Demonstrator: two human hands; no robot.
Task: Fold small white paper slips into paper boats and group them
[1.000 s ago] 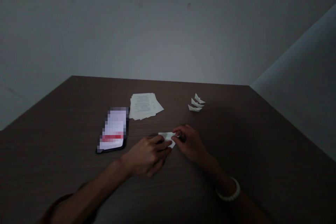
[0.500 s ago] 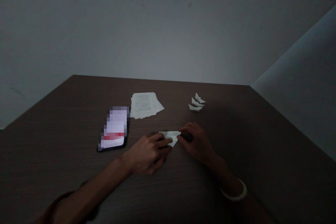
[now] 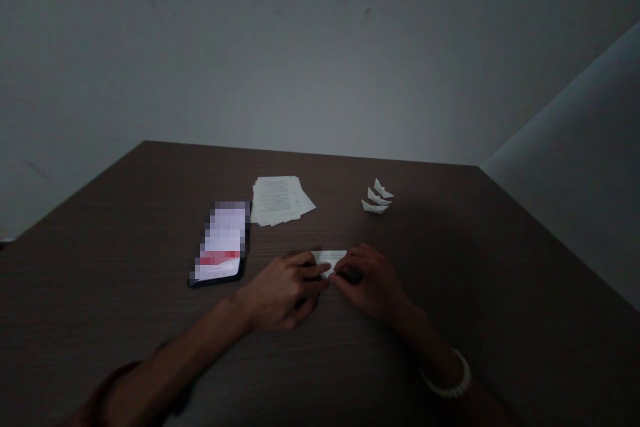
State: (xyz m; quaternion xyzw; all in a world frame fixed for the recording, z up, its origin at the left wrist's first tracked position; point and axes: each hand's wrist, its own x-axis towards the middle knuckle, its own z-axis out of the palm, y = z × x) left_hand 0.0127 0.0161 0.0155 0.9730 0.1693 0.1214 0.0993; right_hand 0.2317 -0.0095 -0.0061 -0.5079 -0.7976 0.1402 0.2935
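Note:
A small folded piece of white paper (image 3: 329, 257) lies on the table between my hands, its straight edge on the far side. My left hand (image 3: 287, 290) holds it down from the left with bent fingers across its top. From the right, my right hand (image 3: 370, 280) pinches the paper's slanted near-right edge between thumb and fingertips. Much of the paper is hidden under both hands. A white beaded bracelet (image 3: 453, 383) circles my right wrist.
Beyond my hands, a loose stack of printed paper sheets (image 3: 277, 200) lies on the brown table (image 3: 150, 213). A phone (image 3: 220, 240) with a lit, pixelated screen is to the left. Three small paper boats (image 3: 376, 207) stand at the back right, before a grey wall (image 3: 320, 67).
My right hand has slid from the paper's right corner down along its edge toward me and a little left. My left hand has stayed on the paper. The view has shifted slightly.

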